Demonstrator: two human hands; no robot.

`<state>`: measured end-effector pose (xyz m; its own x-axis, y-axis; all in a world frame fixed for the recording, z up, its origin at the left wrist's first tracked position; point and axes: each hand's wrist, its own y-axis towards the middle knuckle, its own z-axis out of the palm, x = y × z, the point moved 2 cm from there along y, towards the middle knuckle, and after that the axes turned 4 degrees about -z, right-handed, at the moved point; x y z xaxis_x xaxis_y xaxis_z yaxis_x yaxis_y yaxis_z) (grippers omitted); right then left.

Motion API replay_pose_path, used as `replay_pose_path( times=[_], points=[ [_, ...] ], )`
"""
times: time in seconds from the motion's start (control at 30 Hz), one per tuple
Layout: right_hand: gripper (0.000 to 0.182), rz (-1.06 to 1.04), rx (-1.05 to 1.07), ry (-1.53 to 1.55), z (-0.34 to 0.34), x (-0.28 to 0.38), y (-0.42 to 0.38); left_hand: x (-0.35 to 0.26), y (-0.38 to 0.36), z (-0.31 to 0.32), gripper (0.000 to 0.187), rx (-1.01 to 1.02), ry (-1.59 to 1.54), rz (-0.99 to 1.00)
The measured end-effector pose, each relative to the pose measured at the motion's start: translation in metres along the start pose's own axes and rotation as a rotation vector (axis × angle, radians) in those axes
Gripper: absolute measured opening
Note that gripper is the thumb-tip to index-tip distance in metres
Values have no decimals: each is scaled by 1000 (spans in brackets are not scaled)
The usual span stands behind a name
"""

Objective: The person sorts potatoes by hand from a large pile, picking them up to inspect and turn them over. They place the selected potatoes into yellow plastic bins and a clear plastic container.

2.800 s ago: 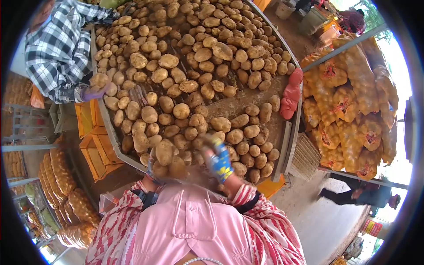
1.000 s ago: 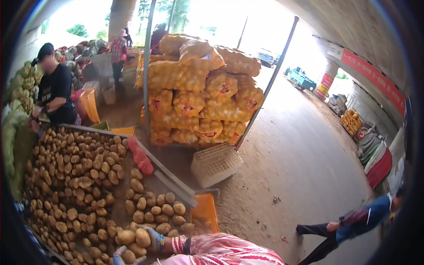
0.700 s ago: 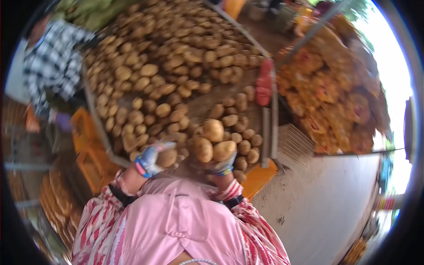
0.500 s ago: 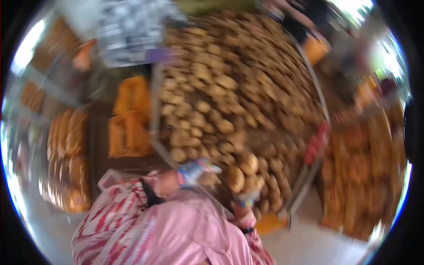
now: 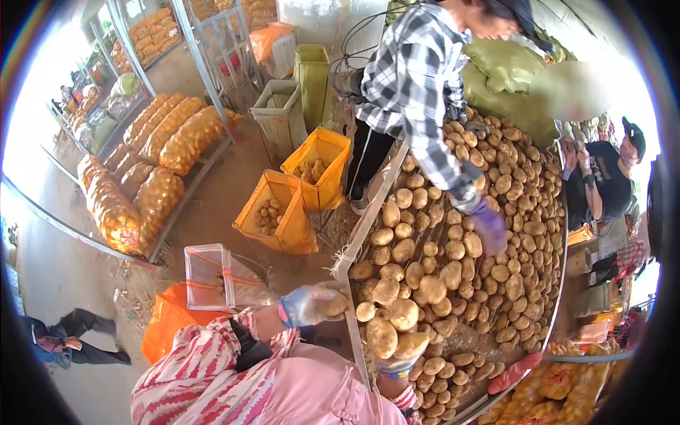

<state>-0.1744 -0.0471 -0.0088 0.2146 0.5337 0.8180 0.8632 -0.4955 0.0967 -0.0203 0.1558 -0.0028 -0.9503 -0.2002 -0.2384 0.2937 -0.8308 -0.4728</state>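
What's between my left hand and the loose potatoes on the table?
Head view: the potato your left hand holds, then the table's rim, before the loose potatoes.

One head-worn view — wide, round-edged, facing forward and down, close above the table (image 5: 356, 336)

Table (image 5: 473, 343): edged by a raised rim (image 5: 375, 204), spread thickly with loose potatoes (image 5: 516, 265).
Red bundle (image 5: 515, 373): lying along the rim, near a smaller cluster of potatoes (image 5: 446, 379).

No readable text, labels, or signs
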Motion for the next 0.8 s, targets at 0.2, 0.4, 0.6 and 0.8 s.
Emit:
replay_pose_path(
  times=[0.2,0.4,0.6,0.8],
  points=[
    [68,728,371,1896,64,69,63,-68,-45,-81,39,-66,-128,112],
    [52,219,917,1981,160,147,194,-117,-94,-125,38,-421,-287,431],
    [72,813,94,1293,224,90,291,-158,-94,-114,41,-527,149,651],
    [35,-825,627,-731,176,31,166,-193,-73,-98,59,-212,-275,798]
  ],
)
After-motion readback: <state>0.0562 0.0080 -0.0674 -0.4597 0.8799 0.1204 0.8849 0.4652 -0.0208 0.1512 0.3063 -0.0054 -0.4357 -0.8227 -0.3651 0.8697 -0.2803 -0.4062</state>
